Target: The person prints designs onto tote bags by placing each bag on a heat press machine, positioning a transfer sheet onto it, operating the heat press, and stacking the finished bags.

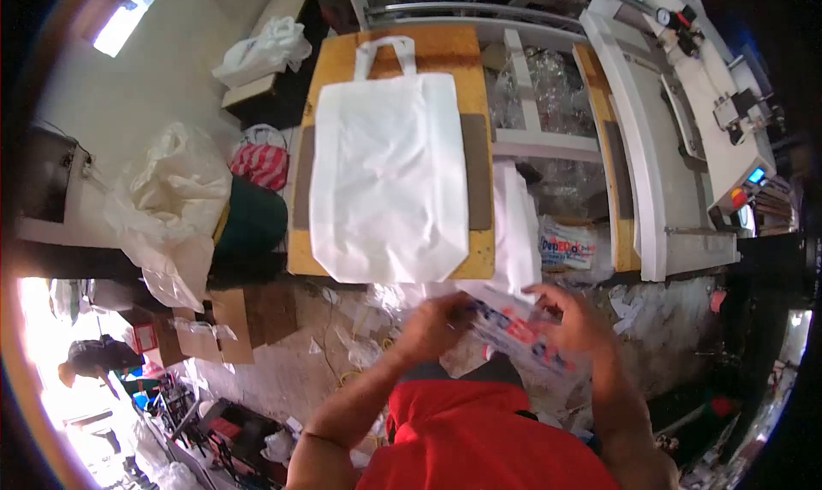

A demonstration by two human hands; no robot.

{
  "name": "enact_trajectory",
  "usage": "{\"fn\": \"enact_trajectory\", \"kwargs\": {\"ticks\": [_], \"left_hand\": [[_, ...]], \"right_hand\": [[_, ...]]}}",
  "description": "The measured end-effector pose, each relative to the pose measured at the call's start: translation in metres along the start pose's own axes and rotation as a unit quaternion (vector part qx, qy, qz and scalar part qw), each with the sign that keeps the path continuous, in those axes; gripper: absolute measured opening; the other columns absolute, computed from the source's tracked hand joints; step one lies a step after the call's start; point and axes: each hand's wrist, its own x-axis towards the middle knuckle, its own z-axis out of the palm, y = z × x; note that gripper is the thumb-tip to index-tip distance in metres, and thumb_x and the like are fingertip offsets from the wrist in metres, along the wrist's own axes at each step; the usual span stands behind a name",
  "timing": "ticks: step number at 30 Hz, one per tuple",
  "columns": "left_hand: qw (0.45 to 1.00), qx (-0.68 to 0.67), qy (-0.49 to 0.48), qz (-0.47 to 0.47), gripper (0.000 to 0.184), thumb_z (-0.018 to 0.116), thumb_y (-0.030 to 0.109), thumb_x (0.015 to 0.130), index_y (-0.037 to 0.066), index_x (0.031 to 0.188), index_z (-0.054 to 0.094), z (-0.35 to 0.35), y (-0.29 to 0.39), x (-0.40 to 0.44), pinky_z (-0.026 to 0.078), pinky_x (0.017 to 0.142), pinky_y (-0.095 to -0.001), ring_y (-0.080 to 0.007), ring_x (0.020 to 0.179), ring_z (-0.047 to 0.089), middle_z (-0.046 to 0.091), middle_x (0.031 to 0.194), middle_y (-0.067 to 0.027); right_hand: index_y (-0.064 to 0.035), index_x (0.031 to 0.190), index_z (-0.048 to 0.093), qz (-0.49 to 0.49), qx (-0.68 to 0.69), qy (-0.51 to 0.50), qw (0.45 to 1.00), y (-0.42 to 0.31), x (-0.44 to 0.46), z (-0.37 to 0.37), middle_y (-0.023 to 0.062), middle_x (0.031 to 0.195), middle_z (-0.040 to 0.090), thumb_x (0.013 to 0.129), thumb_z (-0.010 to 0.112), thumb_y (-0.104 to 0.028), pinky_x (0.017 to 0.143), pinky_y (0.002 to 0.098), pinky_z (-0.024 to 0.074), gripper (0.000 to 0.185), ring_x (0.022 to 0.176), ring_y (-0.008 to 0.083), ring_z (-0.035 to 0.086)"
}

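Observation:
Below the front edge of a wooden board, a thin see-through film sheet printed in red and blue stretches between my two hands, tilted and partly blurred. My left hand is closed on its left end in a pinch. At the other end, the curled fingers of my right hand grip it. A white tote bag lies flat on the wooden board, its handles pointing away from me. Neither hand touches the bag.
A white press machine with a gauge stands at the right. Beside the board lie white fabric and a printed plastic pack. At the left are a green bin and cardboard boxes. Another person bends at far left.

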Motion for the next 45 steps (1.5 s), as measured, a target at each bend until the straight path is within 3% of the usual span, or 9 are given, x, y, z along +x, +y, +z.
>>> {"fn": "enact_trajectory", "kwargs": {"ticks": [3, 8, 13, 15, 18, 29, 32, 37, 45], "left_hand": [[0.974, -0.130, 0.147, 0.110, 0.024, 0.070, 0.010, 0.091, -0.001, 0.111, 0.066, -0.099, -0.048, 0.029, 0.054, 0.067, -0.0310, -0.0125, 0.070, 0.064, 0.071, 0.081, -0.0120], [0.948, -0.058, 0.299, 0.090, 0.036, 0.071, 0.011, 0.090, -0.001, 0.122, 0.060, -0.223, -0.065, 0.089, 0.057, 0.065, -0.0312, -0.0167, 0.072, 0.070, 0.073, 0.087, -0.0123], [0.939, 0.092, 0.330, 0.036, 0.036, 0.069, 0.018, 0.091, -0.003, 0.119, 0.061, -0.255, -0.063, 0.112, 0.058, 0.074, -0.0376, -0.0249, 0.084, 0.072, 0.072, 0.099, -0.0169], [0.832, 0.208, 0.479, 0.189, 0.037, 0.070, 0.021, 0.089, -0.003, 0.116, 0.062, -0.256, -0.091, 0.119, 0.056, 0.082, -0.0408, -0.0307, 0.092, 0.071, 0.071, 0.102, -0.0196], [0.858, 0.183, 0.475, 0.077, 0.036, 0.068, 0.018, 0.087, -0.003, 0.115, 0.064, -0.259, -0.103, 0.101, 0.054, 0.087, -0.0404, -0.0311, 0.099, 0.070, 0.071, 0.106, -0.0196], [0.895, 0.064, 0.434, 0.075, 0.032, 0.069, 0.013, 0.085, -0.002, 0.113, 0.068, -0.263, -0.091, 0.097, 0.056, 0.082, -0.0361, -0.0253, 0.087, 0.071, 0.073, 0.096, -0.0147], [0.893, 0.062, 0.436, 0.095, 0.030, 0.070, 0.012, 0.084, -0.002, 0.111, 0.067, -0.260, -0.089, 0.091, 0.056, 0.084, -0.0382, -0.0283, 0.089, 0.071, 0.073, 0.098, -0.0159], [0.853, 0.143, 0.466, 0.184, 0.028, 0.067, 0.009, 0.084, 0.000, 0.110, 0.065, -0.248, -0.076, 0.085, 0.051, 0.092, -0.0461, -0.0373, 0.101, 0.065, 0.067, 0.109, -0.0189], [0.812, 0.309, 0.423, 0.258, 0.031, 0.065, 0.013, 0.084, 0.007, 0.114, 0.069, -0.233, -0.087, 0.084, 0.043, 0.102, -0.0458, -0.0335, 0.115, 0.057, 0.065, 0.120, -0.0119]], "right_hand": [[-0.0098, 0.138, 0.054, -0.054, -0.046, 0.086, 0.994, -0.019, 0.046, -0.006, 0.0071, 0.092, 0.071, 0.085, 0.076, -0.010, 0.071, 0.0307, 0.0515, 0.058, 0.077, 0.0139, 0.064], [-0.0044, 0.132, 0.053, -0.155, 0.032, 0.377, 0.913, -0.049, 0.166, 0.022, 0.0078, 0.086, 0.068, 0.085, 0.074, -0.009, 0.067, 0.0298, 0.0521, 0.051, 0.070, 0.0138, 0.062], [-0.0003, 0.115, 0.056, -0.144, -0.175, 0.509, 0.830, -0.031, 0.249, 0.070, 0.0168, 0.096, 0.065, 0.087, 0.070, -0.011, 0.084, 0.0447, 0.0511, 0.033, 0.093, 0.0326, 0.064], [0.0001, 0.113, 0.057, -0.116, -0.160, 0.491, 0.849, -0.028, 0.249, 0.079, 0.0187, 0.098, 0.064, 0.087, 0.069, -0.011, 0.086, 0.0477, 0.0488, 0.031, 0.097, 0.0365, 0.062], [0.0003, 0.108, 0.058, -0.085, -0.110, 0.473, 0.870, -0.028, 0.240, 0.090, 0.0200, 0.098, 0.063, 0.086, 0.069, -0.010, 0.086, 0.0500, 0.0470, 0.027, 0.097, 0.0396, 0.061], [-0.0025, 0.099, 0.061, -0.054, -0.058, 0.471, 0.879, -0.032, 0.229, 0.092, 0.0154, 0.085, 0.064, 0.083, 0.070, -0.005, 0.077, 0.0461, 0.0497, 0.019, 0.083, 0.0355, 0.063], [-0.0029, 0.100, 0.061, -0.039, -0.062, 0.457, 0.886, -0.035, 0.226, 0.093, 0.0172, 0.096, 0.064, 0.081, 0.071, -0.006, 0.082, 0.0472, 0.0485, 0.022, 0.094, 0.0363, 0.062], [-0.0026, 0.113, 0.061, -0.270, -0.259, 0.455, 0.808, -0.062, 0.218, 0.103, 0.0174, 0.126, 0.053, 0.080, 0.071, -0.008, 0.096, 0.0498, 0.0430, 0.035, 0.117, 0.0389, 0.050], [-0.0016, 0.116, 0.064, -0.221, -0.299, 0.404, 0.836, -0.047, 0.232, 0.111, 0.0144, 0.132, 0.054, 0.083, 0.068, -0.017, 0.102, 0.0502, 0.0416, 0.037, 0.120, 0.0365, 0.049]]}}
